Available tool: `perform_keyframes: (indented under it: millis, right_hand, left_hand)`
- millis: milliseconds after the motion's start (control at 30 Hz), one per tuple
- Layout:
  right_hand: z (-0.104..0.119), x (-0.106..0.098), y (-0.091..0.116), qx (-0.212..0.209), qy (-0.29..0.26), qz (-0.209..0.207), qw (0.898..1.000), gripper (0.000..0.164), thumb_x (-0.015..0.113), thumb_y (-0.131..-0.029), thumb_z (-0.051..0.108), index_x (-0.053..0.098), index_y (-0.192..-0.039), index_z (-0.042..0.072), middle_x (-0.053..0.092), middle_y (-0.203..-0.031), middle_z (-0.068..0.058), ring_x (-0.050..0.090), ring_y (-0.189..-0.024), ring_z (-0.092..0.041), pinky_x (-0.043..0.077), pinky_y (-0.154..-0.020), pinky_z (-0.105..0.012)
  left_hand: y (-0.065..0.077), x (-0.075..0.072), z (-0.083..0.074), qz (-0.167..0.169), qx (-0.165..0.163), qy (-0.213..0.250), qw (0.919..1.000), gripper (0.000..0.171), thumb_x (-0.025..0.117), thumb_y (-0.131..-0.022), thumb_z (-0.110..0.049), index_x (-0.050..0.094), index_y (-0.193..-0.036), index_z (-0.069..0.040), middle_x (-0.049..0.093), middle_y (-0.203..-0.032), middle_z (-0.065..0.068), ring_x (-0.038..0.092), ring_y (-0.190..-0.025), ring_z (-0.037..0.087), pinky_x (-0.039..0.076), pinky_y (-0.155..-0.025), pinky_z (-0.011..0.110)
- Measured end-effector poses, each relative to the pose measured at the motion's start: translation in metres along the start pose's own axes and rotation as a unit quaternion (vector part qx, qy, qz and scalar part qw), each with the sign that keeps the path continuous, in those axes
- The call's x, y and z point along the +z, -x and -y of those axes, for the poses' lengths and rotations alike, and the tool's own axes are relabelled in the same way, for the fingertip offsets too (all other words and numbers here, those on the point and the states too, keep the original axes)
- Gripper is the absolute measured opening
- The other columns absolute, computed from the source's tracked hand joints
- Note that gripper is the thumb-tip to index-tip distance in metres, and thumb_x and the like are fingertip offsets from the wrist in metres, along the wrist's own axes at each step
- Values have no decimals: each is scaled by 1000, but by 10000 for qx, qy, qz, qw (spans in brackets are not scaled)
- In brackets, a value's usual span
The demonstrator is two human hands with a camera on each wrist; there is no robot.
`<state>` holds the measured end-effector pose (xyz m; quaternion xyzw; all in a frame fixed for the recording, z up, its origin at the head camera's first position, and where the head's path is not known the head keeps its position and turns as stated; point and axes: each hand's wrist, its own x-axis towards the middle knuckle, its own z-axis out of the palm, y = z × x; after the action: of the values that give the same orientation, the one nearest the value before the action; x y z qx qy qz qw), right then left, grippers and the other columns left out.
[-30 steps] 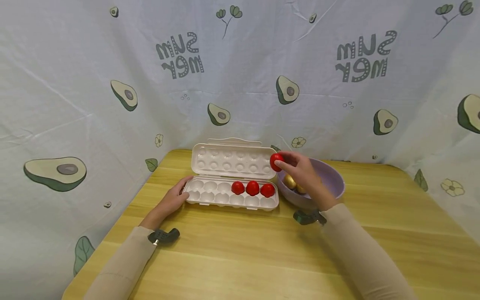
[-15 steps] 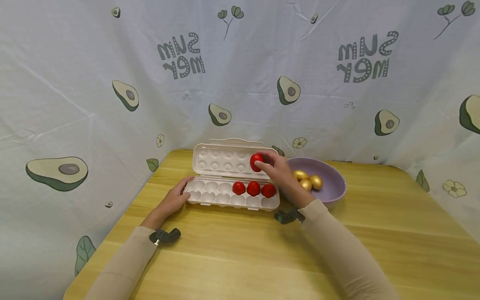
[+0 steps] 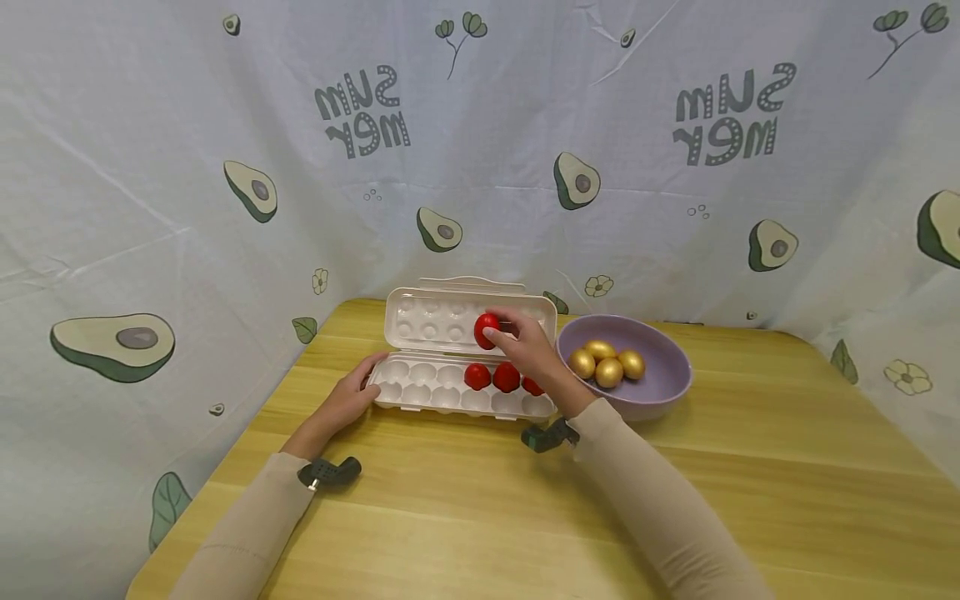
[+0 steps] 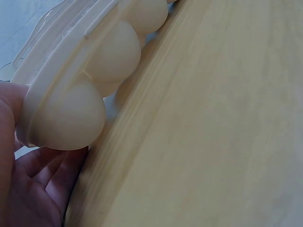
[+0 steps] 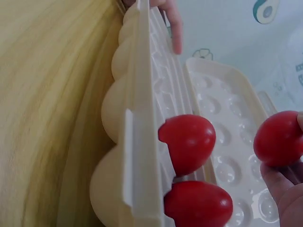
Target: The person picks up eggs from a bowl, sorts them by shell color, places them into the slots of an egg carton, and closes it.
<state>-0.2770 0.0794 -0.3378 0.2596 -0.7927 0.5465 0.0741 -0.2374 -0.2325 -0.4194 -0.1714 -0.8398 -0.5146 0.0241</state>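
My right hand (image 3: 522,343) pinches a red egg (image 3: 487,331) between thumb and fingers. It holds the egg above the open white egg carton (image 3: 431,398), in front of the raised lid (image 3: 420,319). In the carton's back row sit three red eggs (image 3: 506,377), the rightmost partly hidden by my right hand. My left hand (image 3: 351,393) grips the carton's left end, thumb at the rim and fingers lower down, as the left wrist view shows. In the right wrist view the held red egg (image 5: 280,138) is beside two seated ones.
A purple bowl (image 3: 663,367) with several golden eggs (image 3: 609,372) stands right of the carton. Both rest toward the back of the wooden table (image 3: 420,517). A white curtain (image 3: 495,125) with avocado prints hangs behind.
My right hand has carried the red egg leftward from over the bowl to above the carton, and a little lower. The golden eggs have come into full view. My left hand has stayed put.
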Motion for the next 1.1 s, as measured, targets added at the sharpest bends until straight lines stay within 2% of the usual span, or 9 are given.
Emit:
perform_keyframes:
  millis: [133, 267, 400, 533, 867, 1100]
  right_hand:
    - [-8, 9, -4, 7, -32, -3, 10000, 45, 59, -86, 17, 49, -126, 0, 56, -115, -14, 54, -106, -28, 43, -89, -36]
    - [0, 16, -1, 165, -160, 51, 9997, 42, 58, -87, 14, 49, -125, -1, 56, -116, -16, 53, -107, -30, 41, -92, -39]
    - [-2, 26, -2, 266, -50, 31, 9996, 43, 60, -86, 20, 52, -125, 4, 58, -114, -13, 54, -106, -26, 42, -92, -37]
    - [-11, 35, -4, 351, 117, 1, 9993, 44, 62, -84, 27, 53, -123, 10, 59, -113, -7, 56, -103, -21, 44, -89, -34]
    - [-18, 50, -2, 543, 151, -54, 9984, 42, 68, -80, 23, 57, -119, 12, 61, -109, -1, 57, -101, -18, 47, -83, -34]
    - [-22, 55, 2, 348, 377, -128, 9986, 41, 69, -78, 22, 58, -116, 13, 61, -105, -1, 58, -96, -16, 48, -83, -30]
  left_hand:
    - [0, -2, -1, 21, -18, 117, 9999, 56, 41, -86, -3, 29, -140, -12, 28, -143, 11, 29, -128, 26, 23, -102, 46]
    - [5, -3, -18, 112, 13, 263, 9996, 56, 39, -86, 3, 27, -140, -4, 26, -143, 18, 27, -128, 32, 22, -102, 48]
    - [11, -3, -32, 123, -16, 244, 9996, 56, 39, -85, 4, 26, -139, 0, 26, -142, 22, 27, -128, 35, 22, -102, 49]
    - [11, -3, -33, 112, -59, 225, 9997, 56, 39, -86, 3, 26, -140, -2, 26, -142, 21, 27, -128, 34, 22, -102, 48]
    - [11, -3, -34, 107, 0, 227, 9997, 56, 39, -85, 4, 27, -139, -1, 27, -142, 21, 27, -127, 34, 23, -102, 48]
    - [10, -3, -31, 121, -40, 252, 9996, 56, 39, -85, 3, 27, -140, -2, 27, -142, 21, 28, -127, 35, 23, -101, 48]
